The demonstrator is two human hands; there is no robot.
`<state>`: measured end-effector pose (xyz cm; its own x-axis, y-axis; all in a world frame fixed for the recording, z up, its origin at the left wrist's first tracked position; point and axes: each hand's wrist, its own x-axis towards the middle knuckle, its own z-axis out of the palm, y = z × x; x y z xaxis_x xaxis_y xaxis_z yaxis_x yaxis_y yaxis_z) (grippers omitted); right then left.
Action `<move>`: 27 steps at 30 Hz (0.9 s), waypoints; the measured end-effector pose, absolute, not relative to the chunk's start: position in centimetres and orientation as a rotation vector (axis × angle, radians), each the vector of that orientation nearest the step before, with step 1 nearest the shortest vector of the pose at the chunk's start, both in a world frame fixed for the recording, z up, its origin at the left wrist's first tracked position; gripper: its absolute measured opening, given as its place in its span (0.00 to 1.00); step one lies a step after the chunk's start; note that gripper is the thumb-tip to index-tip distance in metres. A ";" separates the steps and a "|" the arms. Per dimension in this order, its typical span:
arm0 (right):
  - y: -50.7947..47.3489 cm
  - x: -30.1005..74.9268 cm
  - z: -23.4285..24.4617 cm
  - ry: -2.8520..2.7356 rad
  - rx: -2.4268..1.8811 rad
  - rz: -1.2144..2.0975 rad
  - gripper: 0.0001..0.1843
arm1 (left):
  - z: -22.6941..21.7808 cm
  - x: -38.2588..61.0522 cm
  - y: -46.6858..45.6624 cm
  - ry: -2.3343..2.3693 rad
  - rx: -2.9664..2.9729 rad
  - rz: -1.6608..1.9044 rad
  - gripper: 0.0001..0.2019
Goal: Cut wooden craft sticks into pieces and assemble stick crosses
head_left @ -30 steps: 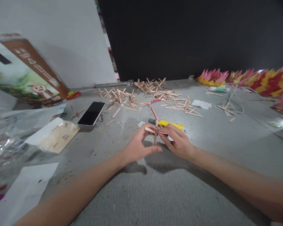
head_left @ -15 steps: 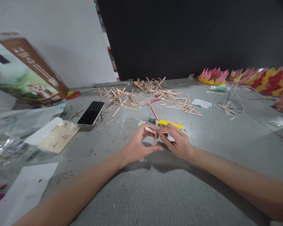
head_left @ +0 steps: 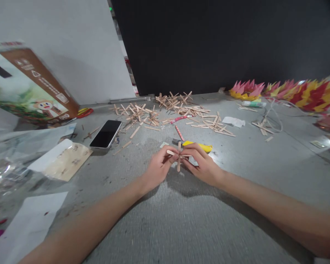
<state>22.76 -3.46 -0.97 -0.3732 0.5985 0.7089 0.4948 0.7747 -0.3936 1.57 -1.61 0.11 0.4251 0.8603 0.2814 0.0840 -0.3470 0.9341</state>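
Two thin wooden craft sticks crossed into a cross [head_left: 178, 156] are held just above the grey table [head_left: 181, 220] at its middle. My left hand [head_left: 157, 168] pinches the cross from the left, fingers closed on it. My right hand [head_left: 202, 165] pinches it from the right, thumb and fingers pressed on the crossing. A yellow utility knife [head_left: 199, 146] lies on the table just behind my right hand.
Heaps of finished stick crosses [head_left: 170, 110] and loose sticks lie farther back. A black phone [head_left: 106, 134] lies at the left, beyond it a brown printed box [head_left: 30, 91]. Plastic bags and paper [head_left: 57, 159] sit at the left. Pink, red and yellow paper crowns [head_left: 291, 91] line the back right.
Both hands have closed tighter round the stick cross; my left fingers curled in onto it. The view has shifted a little.
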 end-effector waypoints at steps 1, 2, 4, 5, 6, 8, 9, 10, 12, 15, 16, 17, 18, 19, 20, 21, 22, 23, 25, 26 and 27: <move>-3.5 22.8 -0.9 -2.029 -0.825 0.155 0.13 | 0.1 1.5 -1.6 0.833 1.756 1.020 0.14; -3.5 22.8 -0.8 -2.015 -0.831 0.174 0.12 | 0.0 1.4 -1.7 0.848 1.780 1.012 0.13; -3.5 22.8 -0.6 -1.998 -0.828 0.224 0.11 | -0.1 1.3 -1.7 0.883 1.829 1.011 0.12; -3.6 22.8 -0.5 -1.995 -0.821 0.250 0.10 | -0.2 1.3 -1.7 0.895 1.846 1.017 0.12; -3.6 22.8 -0.5 -1.993 -0.812 0.272 0.11 | -0.2 1.3 -1.7 0.902 1.859 1.025 0.12; -3.7 22.7 -0.4 -1.982 -0.795 0.292 0.12 | -0.3 1.3 -1.7 0.908 1.880 1.047 0.12; -3.7 22.7 -0.4 -1.972 -0.791 0.291 0.12 | -0.3 1.3 -1.7 0.912 1.887 1.061 0.12; -3.7 22.7 -0.4 -1.964 -0.792 0.288 0.12 | -0.3 1.3 -1.7 0.916 1.891 1.074 0.12; -3.6 22.6 -0.5 -1.954 -0.802 0.286 0.11 | -0.2 1.3 -1.7 0.919 1.882 1.091 0.11; -3.6 22.6 -0.7 -1.946 -0.831 0.311 0.10 | -0.1 1.4 -1.7 0.907 1.826 1.091 0.12; -3.6 22.6 -0.7 -1.943 -0.839 0.320 0.09 | -0.1 1.4 -1.7 0.907 1.802 1.094 0.12; -3.6 22.6 -0.8 -1.941 -0.846 0.327 0.09 | -0.1 1.4 -1.7 0.907 1.778 1.097 0.12; -3.6 22.6 -0.8 -1.939 -0.850 0.332 0.09 | -0.2 1.5 -1.7 0.904 1.755 1.099 0.12; -3.6 22.6 -0.9 -1.939 -0.848 0.334 0.08 | -0.2 1.5 -1.6 0.898 1.736 1.099 0.12; -3.5 22.7 -0.9 -1.940 -0.842 0.333 0.09 | -0.3 1.5 -1.6 0.890 1.718 1.100 0.12; -3.5 22.7 -0.9 -1.941 -0.835 0.333 0.09 | -0.4 1.6 -1.6 0.880 1.705 1.099 0.12; -3.5 22.7 -1.0 -1.943 -0.827 0.331 0.09 | -0.4 1.6 -1.6 0.872 1.695 1.099 0.12; -3.5 22.7 -1.0 -1.943 -0.821 0.329 0.09 | -0.5 1.6 -1.6 0.866 1.688 1.102 0.12; -3.5 22.7 -1.0 -1.947 -0.817 0.326 0.09 | -0.5 1.6 -1.6 0.861 1.679 1.110 0.12; -3.5 22.7 -1.0 -1.950 -0.818 0.326 0.09 | -0.5 1.7 -1.6 0.859 1.678 1.112 0.12; -3.5 22.7 -1.0 -1.953 -0.821 0.324 0.10 | -0.5 1.7 -1.6 0.856 1.676 1.114 0.12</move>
<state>22.74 -3.51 -1.00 -0.3159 0.6652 0.6766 0.4110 0.7386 -0.5343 1.68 -1.60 -0.50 0.3490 0.8890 0.2963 0.0581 -0.3361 0.9400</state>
